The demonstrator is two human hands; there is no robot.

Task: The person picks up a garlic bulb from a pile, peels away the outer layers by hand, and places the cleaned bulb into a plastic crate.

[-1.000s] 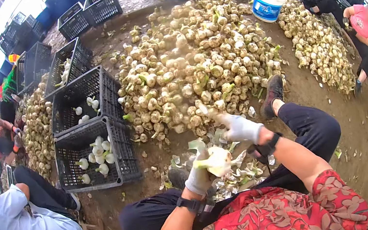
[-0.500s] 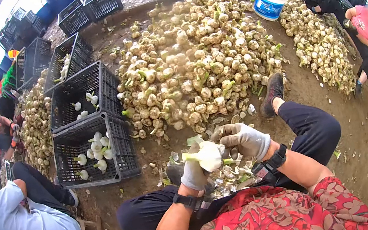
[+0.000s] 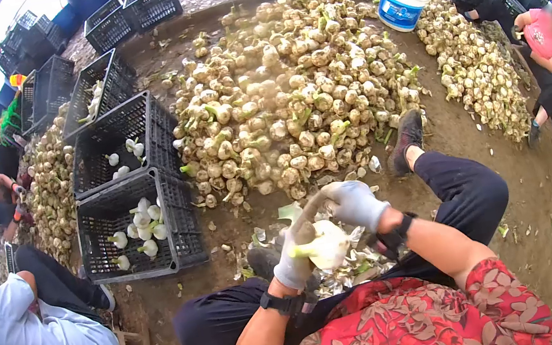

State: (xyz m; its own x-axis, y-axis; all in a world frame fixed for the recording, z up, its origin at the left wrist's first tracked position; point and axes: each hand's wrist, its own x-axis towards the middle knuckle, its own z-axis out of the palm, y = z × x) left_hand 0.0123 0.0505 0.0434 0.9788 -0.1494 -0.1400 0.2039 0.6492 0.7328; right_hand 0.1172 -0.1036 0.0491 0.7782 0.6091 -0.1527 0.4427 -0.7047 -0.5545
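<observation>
My left hand point(image 3: 294, 258), in a grey glove, is closed around a white garlic bulb point(image 3: 327, 246) with a short green stem, held above my lap. My right hand point(image 3: 354, 204), also gloved, is close to the bulb's top, its fingers reaching toward my left fingertips. Those right fingers are blurred, and whether they pinch anything is unclear. Under my hands lie loose papery skins point(image 3: 351, 263) between my feet. In front spreads a large heap of unpeeled garlic point(image 3: 292, 96).
Left of the heap, a black crate point(image 3: 184, 240) holds several clean white bulbs, with another crate point(image 3: 161, 130) behind it. A white-blue bucket point(image 3: 402, 1) stands at the heap's back right. A person in a light shirt point(image 3: 55, 344) sits left; others sit farther away.
My right hand has moved up and slightly left, over the bulb, and its fingers are now stretched toward my left hand. The bulb has shifted slightly right and down.
</observation>
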